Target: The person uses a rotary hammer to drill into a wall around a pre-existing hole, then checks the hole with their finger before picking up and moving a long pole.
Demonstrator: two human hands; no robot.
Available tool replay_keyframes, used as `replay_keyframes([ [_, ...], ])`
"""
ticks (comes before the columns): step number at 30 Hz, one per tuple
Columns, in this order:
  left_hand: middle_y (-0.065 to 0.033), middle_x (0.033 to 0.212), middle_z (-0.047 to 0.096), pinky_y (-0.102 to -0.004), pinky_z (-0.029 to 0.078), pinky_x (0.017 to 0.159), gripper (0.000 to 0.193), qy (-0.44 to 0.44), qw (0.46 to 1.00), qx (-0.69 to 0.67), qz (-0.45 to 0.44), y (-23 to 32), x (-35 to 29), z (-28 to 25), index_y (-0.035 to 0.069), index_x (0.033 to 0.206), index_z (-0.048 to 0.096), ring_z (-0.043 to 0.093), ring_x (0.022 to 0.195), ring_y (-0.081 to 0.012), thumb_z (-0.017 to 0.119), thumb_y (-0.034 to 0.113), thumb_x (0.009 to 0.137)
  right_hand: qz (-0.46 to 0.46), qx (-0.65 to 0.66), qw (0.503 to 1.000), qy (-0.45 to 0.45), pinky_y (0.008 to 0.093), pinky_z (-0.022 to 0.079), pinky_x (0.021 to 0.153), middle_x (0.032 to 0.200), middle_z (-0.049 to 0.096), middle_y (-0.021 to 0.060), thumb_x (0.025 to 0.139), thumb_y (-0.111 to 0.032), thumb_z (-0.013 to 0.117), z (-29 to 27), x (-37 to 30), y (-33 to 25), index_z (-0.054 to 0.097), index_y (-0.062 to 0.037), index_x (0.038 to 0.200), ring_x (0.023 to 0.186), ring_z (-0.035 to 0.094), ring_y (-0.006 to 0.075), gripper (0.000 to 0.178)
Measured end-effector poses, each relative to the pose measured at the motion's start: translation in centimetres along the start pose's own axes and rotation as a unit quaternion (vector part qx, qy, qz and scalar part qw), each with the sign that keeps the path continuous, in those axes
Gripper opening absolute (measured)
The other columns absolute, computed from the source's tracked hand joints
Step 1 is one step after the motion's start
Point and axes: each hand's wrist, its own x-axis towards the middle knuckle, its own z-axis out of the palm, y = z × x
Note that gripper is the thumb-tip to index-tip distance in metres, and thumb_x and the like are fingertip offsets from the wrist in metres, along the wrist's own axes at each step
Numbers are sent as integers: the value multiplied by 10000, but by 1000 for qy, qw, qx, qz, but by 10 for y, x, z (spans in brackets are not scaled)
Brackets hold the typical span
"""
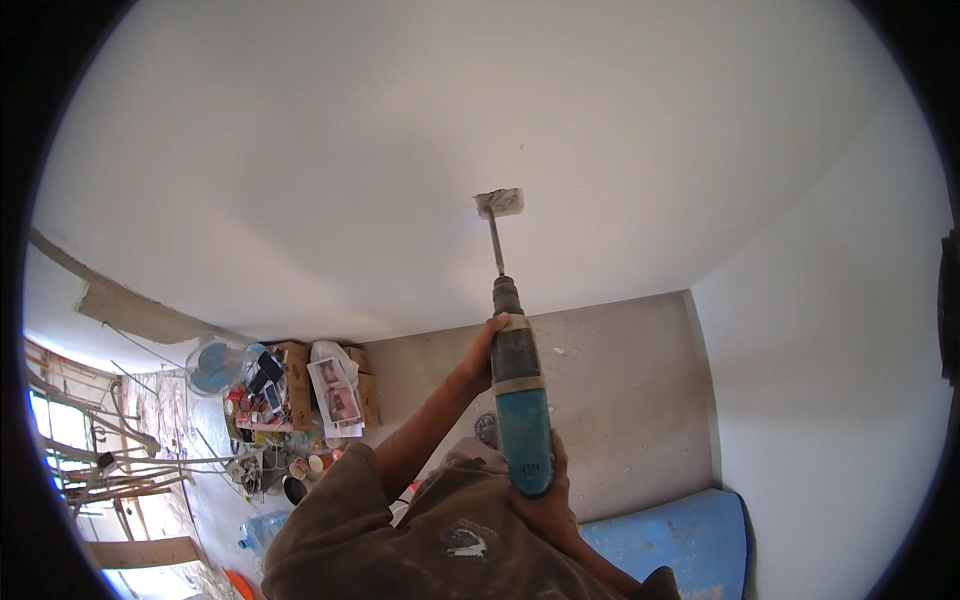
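A teal and black rotary hammer drill (523, 425) points away from me toward the white wall (330, 160). My left hand (487, 350) grips its front part, just behind the chuck. At the rear, my right hand (548, 492) is closed round the handle, partly hidden by the drill's body. A long steel bit (496, 243) runs from the chuck to a small rough-edged rectangular recess (508, 203) in the wall. Its tip meets the recess at the lower left; how deep it sits I cannot tell.
To the left stand cardboard boxes (298, 385) crowded with tools and small items, beside a clear bucket (213, 368) and a printed sheet (336, 398). Bent wooden poles (110, 460) fill the far left. A blue board (670, 545) lies at the lower right on the dusty floor (620, 400).
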Motion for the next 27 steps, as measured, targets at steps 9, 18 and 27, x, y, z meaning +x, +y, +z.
replay_keyframes([
  [9,-91,923,597,-353,520,785,564,43,998,49,26,-13,-12,44,59,1076,533,614,839,-208,525,574,846,-9,57,998,22,361,436,937,1228,472,184,650,34,631,-27,-21,-4,147,-18,1443,1119,518,246,931],
  [18,-86,983,582,-360,496,856,531,69,995,36,58,-6,15,47,74,1100,507,598,919,-213,535,550,868,-35,96,994,-35,344,493,838,1222,479,144,638,47,614,-74,22,0,155,-38,1444,953,586,193,931],
  [27,-83,1049,569,-307,475,720,702,108,992,58,7,11,42,112,68,1202,476,575,968,-189,600,629,798,109,155,975,-118,321,546,726,1078,602,158,644,36,696,-181,54,-11,350,-17,1311,879,639,188,754],
])
